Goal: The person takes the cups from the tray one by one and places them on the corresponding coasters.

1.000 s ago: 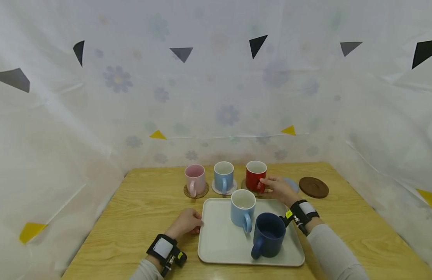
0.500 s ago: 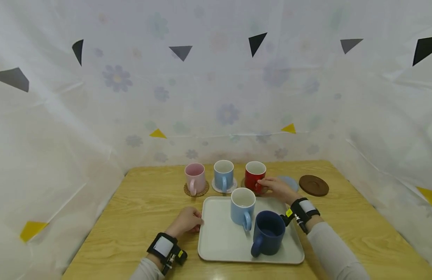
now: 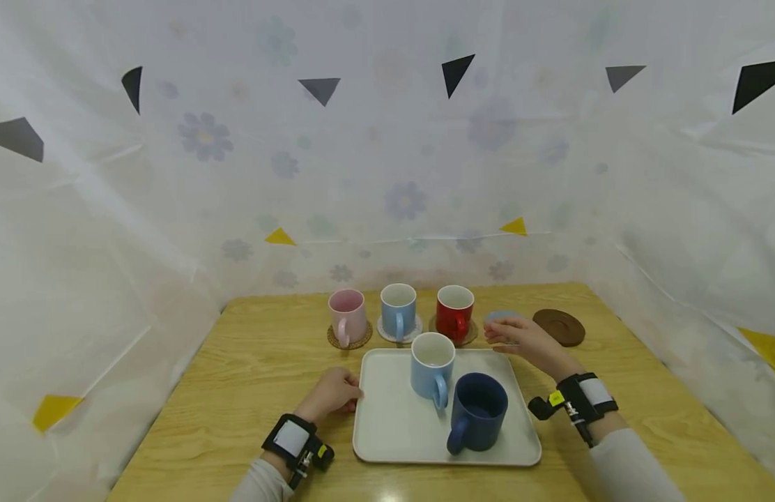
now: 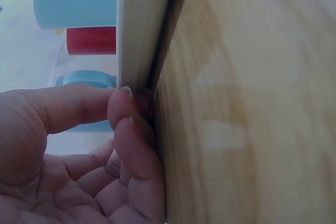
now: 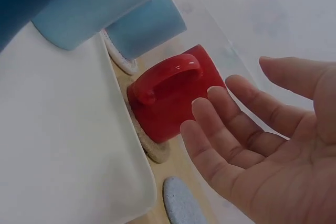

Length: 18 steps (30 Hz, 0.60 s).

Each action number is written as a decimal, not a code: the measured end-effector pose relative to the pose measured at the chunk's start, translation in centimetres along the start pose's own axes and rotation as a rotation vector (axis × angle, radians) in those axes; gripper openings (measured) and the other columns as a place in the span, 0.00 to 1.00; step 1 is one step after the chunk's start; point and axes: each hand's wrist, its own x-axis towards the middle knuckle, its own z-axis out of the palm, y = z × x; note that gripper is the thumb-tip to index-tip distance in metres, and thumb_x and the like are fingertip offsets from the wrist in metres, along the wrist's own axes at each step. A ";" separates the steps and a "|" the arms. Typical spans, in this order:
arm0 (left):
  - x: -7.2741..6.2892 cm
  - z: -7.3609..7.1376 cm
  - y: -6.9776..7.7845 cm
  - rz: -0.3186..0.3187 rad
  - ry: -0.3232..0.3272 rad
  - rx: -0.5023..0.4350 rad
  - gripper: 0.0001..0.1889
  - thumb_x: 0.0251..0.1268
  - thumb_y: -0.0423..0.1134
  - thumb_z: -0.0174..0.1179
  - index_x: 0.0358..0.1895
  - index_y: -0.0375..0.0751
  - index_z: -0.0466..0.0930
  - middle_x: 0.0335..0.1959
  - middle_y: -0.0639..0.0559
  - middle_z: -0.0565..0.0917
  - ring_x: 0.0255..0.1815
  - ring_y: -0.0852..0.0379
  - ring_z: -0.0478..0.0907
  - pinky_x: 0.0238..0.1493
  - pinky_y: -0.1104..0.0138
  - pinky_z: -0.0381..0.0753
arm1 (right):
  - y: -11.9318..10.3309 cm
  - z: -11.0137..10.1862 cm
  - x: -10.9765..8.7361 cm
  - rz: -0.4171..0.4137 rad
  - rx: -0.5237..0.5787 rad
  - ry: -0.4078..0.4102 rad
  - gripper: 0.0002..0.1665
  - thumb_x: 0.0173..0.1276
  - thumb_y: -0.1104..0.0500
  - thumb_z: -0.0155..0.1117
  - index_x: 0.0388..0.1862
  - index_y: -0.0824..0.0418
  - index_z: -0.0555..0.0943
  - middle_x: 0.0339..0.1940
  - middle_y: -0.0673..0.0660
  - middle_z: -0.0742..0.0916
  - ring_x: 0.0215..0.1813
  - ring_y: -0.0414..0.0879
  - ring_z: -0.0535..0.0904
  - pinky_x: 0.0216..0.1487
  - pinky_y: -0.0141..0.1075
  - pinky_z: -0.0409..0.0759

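Note:
My left hand (image 3: 331, 396) pinches the left rim of the white tray (image 3: 387, 436), thumb at its upper edge and fingertips against its side in the left wrist view. To the right of the red mug (image 3: 448, 319), my right hand (image 3: 533, 341) has relaxed, spread fingers and holds nothing. The red mug stands upright on a brown coaster (image 3: 471, 335) behind the tray, its handle towards me. A light blue mug (image 3: 428, 375) and a navy mug (image 3: 486, 418) stand on the tray.
A pink mug (image 3: 350, 312) on a woven coaster and another light blue mug (image 3: 394, 305) on a white coaster stand left of the red one. A pale blue coaster (image 3: 502, 316), partly hidden by the right hand, and a dark brown coaster (image 3: 559, 328) lie right.
My right hand has let go of the red mug's handle and moved away to the right. The left hand stays at the tray's rim.

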 end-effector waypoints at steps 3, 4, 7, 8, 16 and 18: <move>0.0 -0.1 -0.1 0.001 0.005 0.004 0.03 0.58 0.29 0.62 0.31 0.32 0.77 0.20 0.51 0.78 0.19 0.61 0.74 0.21 0.72 0.74 | 0.3 -0.1 -1.4 -0.029 0.045 -0.038 0.25 0.79 0.52 0.47 0.60 0.71 0.71 0.52 0.58 0.82 0.56 0.51 0.80 0.57 0.37 0.81; 0.0 -0.1 -0.1 0.000 0.008 0.006 0.03 0.58 0.29 0.62 0.31 0.33 0.77 0.20 0.51 0.78 0.19 0.61 0.74 0.21 0.72 0.73 | 0.4 0.0 -1.8 -0.042 0.058 -0.061 0.24 0.79 0.52 0.46 0.60 0.72 0.71 0.51 0.55 0.83 0.55 0.49 0.81 0.56 0.36 0.81; 0.2 -0.2 -0.1 -0.010 0.016 0.007 0.04 0.58 0.29 0.62 0.31 0.33 0.77 0.20 0.51 0.77 0.19 0.60 0.74 0.21 0.71 0.74 | 0.6 0.5 -2.9 -0.065 0.095 -0.133 0.22 0.80 0.54 0.44 0.60 0.70 0.71 0.49 0.49 0.84 0.55 0.46 0.81 0.57 0.34 0.80; 0.3 -0.2 0.0 -0.015 0.018 0.006 0.04 0.58 0.29 0.63 0.31 0.33 0.77 0.20 0.51 0.77 0.19 0.60 0.74 0.21 0.71 0.74 | 0.7 0.8 -3.3 -0.066 0.101 -0.151 0.22 0.80 0.54 0.44 0.60 0.70 0.71 0.50 0.49 0.84 0.55 0.45 0.81 0.57 0.34 0.80; 0.3 -0.1 0.0 -0.020 0.008 0.010 0.04 0.59 0.29 0.62 0.32 0.32 0.77 0.22 0.50 0.78 0.20 0.60 0.75 0.21 0.71 0.75 | 1.3 2.6 -7.0 -0.055 0.060 -0.212 0.20 0.80 0.56 0.43 0.56 0.70 0.74 0.48 0.47 0.83 0.51 0.38 0.81 0.54 0.32 0.80; 0.3 -0.1 0.0 -0.018 0.010 0.012 0.04 0.59 0.29 0.62 0.33 0.32 0.77 0.22 0.50 0.78 0.20 0.60 0.75 0.21 0.71 0.75 | 1.5 2.8 -7.7 -0.059 0.060 -0.225 0.18 0.80 0.57 0.43 0.54 0.69 0.75 0.46 0.47 0.83 0.50 0.39 0.81 0.53 0.33 0.81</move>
